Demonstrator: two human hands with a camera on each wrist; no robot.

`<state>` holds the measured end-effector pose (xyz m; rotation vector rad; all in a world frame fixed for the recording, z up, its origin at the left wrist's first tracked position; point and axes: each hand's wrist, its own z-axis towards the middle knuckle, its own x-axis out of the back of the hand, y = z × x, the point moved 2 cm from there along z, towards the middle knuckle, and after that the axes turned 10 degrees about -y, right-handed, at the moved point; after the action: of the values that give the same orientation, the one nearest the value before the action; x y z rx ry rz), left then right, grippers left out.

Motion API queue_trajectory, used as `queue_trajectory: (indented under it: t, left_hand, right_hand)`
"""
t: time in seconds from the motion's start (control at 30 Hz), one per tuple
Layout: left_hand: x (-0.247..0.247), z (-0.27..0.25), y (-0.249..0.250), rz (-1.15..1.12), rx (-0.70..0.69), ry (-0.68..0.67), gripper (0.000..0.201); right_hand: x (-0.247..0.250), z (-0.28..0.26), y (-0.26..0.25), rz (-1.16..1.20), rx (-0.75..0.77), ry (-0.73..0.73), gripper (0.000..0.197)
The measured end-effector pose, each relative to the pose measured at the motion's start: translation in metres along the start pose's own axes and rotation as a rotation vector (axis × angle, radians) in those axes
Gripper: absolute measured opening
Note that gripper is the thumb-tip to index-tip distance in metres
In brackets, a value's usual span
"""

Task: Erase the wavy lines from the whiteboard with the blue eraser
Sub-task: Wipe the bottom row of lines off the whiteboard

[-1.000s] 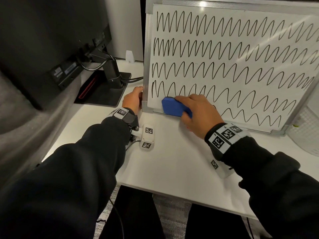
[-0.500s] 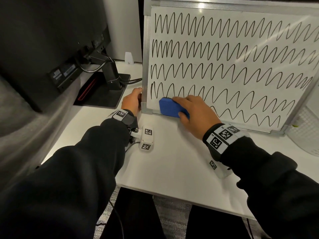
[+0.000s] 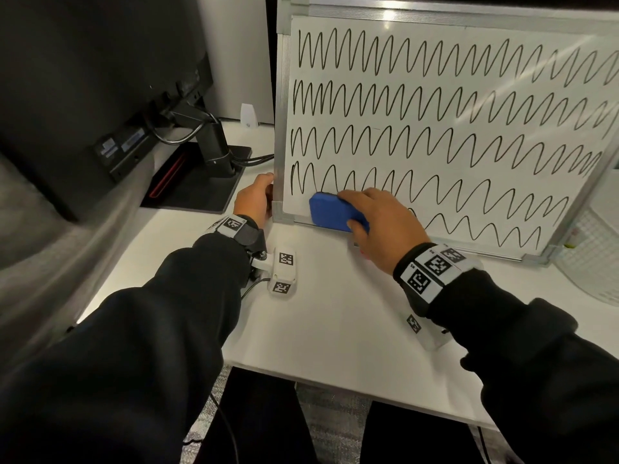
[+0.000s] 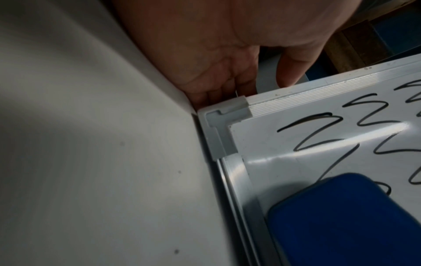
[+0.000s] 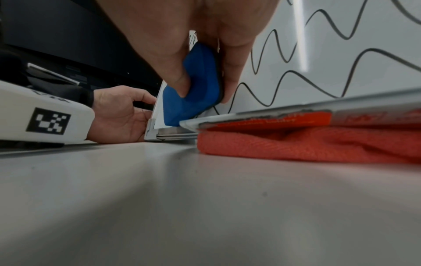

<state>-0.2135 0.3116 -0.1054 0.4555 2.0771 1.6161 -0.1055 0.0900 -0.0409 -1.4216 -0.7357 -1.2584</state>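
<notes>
A whiteboard (image 3: 469,105) with several rows of black wavy lines (image 3: 435,145) stands propped on the white desk. My right hand (image 3: 378,222) grips the blue eraser (image 3: 331,212) and presses it flat against the board near its bottom left corner; the eraser (image 5: 193,86) sits pinched between thumb and fingers, and the eraser (image 4: 341,221) also fills the lower right of the left wrist view. My left hand (image 3: 254,199) holds the board's left frame edge just above the corner piece (image 4: 227,126), thumb in front and fingers behind. A small strip left of the eraser is wiped.
A black monitor on its stand (image 3: 207,152) stands left of the board. An orange cloth (image 5: 318,144) and a marker (image 5: 296,118) lie under the board's bottom rail. A white mesh basket (image 3: 593,249) sits at the right. The desk's front edge (image 3: 335,386) is near me.
The eraser has slid left along the bottom row toward the board's left corner, wiping the lowest line there. My left hand has stayed on the frame.
</notes>
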Motion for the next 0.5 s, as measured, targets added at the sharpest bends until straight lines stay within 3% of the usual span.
queue_trajectory:
  t: [0.13,0.43,0.5]
  left_hand:
    - [0.000,-0.001,0.000,-0.017,0.004,-0.013,0.027]
    - [0.000,-0.004,0.001,-0.015,0.012,0.005,0.032]
    - [0.003,-0.001,-0.001,0.006,0.023,0.006,0.039]
  right_hand:
    - [0.005,-0.003,0.004,0.065,-0.024,0.104,0.040]
    - [-0.009,-0.002,0.001,-0.166,0.053,-0.127,0.054]
    - [-0.014,-0.002,-0.001,-0.188,0.070,-0.178,0.067]
